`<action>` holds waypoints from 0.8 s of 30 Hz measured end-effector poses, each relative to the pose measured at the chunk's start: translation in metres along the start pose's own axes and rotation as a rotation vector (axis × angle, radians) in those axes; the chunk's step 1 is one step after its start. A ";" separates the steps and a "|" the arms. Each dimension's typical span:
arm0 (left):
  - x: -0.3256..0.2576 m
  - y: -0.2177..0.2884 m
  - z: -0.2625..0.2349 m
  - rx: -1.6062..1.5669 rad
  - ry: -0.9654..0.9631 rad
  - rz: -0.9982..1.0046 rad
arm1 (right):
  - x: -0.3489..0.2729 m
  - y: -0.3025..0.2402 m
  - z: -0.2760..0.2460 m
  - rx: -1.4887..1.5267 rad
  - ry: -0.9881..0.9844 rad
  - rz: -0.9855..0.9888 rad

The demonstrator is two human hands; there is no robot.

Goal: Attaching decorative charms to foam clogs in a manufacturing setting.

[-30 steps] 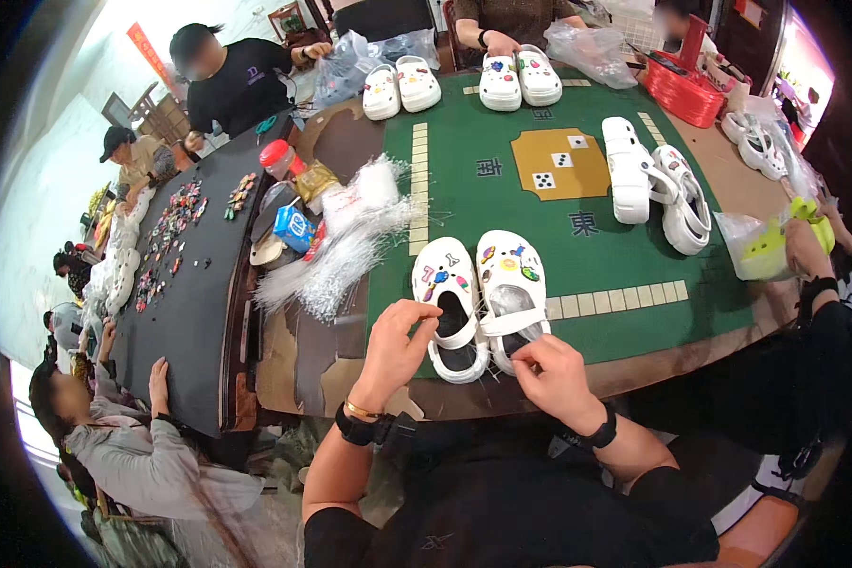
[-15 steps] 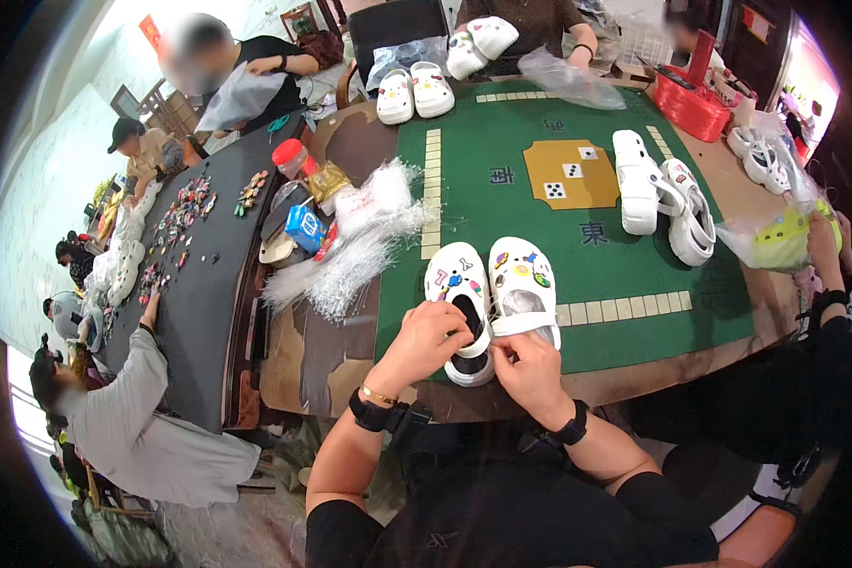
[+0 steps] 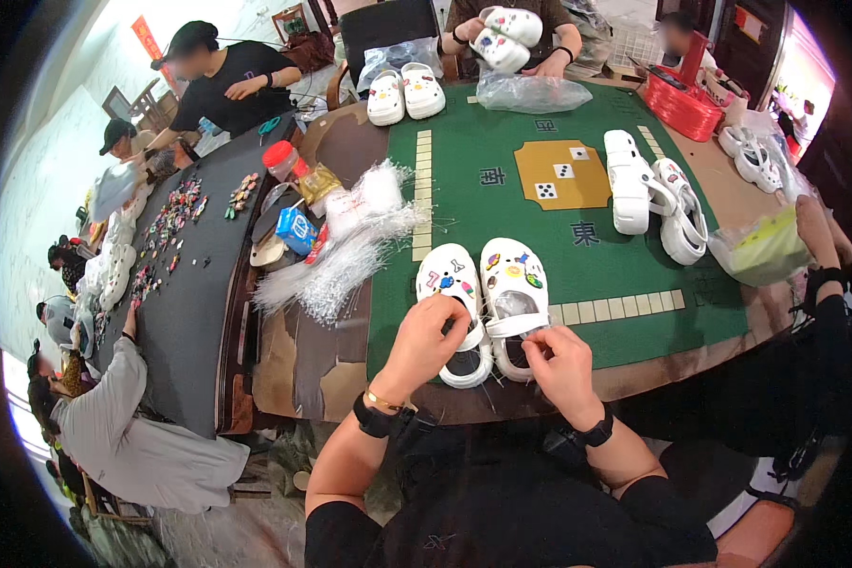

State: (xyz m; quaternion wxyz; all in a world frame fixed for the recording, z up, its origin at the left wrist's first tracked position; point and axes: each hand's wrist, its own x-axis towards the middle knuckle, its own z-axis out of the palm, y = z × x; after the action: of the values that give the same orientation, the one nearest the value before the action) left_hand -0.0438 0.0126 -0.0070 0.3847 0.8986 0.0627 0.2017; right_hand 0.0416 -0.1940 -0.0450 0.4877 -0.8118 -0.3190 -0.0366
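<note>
I see the pair of white clogs (image 3: 488, 308) lying side by side at the near edge of the green mat (image 3: 577, 180), toes pointing to twelve o'clock, bright charms on their uppers. My left hand (image 3: 433, 339) rests curled on the heel of the left clog, fingers closed over its strap. My right hand (image 3: 560, 364), at about four o'clock from the pair, is pinched shut on the heel strap of the right clog.

Against half a second ago, both hands sit much as they did and the clogs have not shifted on the mat; only the view has tipped slightly. At twelve o'clock, the person across the table now holds a white pair (image 3: 502, 24) raised above a clear plastic bag (image 3: 530, 93), higher than before. Another white pair (image 3: 404, 92) lies at eleven o'clock on the far side. More white clogs (image 3: 655, 194) lie at two o'clock, unmoved. A heap of clear plastic ties (image 3: 336, 265) lies at nine o'clock from my pair.
</note>
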 end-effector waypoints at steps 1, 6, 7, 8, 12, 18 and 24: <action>0.000 0.002 0.004 -0.012 -0.006 -0.036 | 0.000 0.002 0.001 0.022 0.006 0.038; 0.015 0.005 0.024 -0.008 -0.111 0.042 | 0.002 0.003 0.011 0.023 0.064 0.031; 0.020 0.003 0.026 -0.006 -0.108 0.045 | 0.003 0.002 0.014 0.031 0.098 0.015; 0.026 0.002 0.028 -0.038 -0.164 -0.012 | 0.003 0.002 0.016 0.031 0.100 0.011; 0.039 -0.004 0.030 -0.105 -0.377 -0.129 | 0.007 0.006 0.022 -0.008 0.177 -0.052; 0.052 -0.011 0.030 -0.024 -0.623 -0.106 | 0.009 0.014 0.029 -0.051 0.233 -0.115; 0.048 -0.012 0.030 -0.088 -0.597 -0.134 | 0.010 0.012 0.019 -0.029 0.194 -0.115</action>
State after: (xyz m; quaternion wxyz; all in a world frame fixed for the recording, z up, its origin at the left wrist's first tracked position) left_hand 0.0129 0.0135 -0.0189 0.4370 0.8945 -0.0029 -0.0943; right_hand 0.0517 -0.1772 -0.0609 0.5017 -0.7918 -0.3156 -0.1476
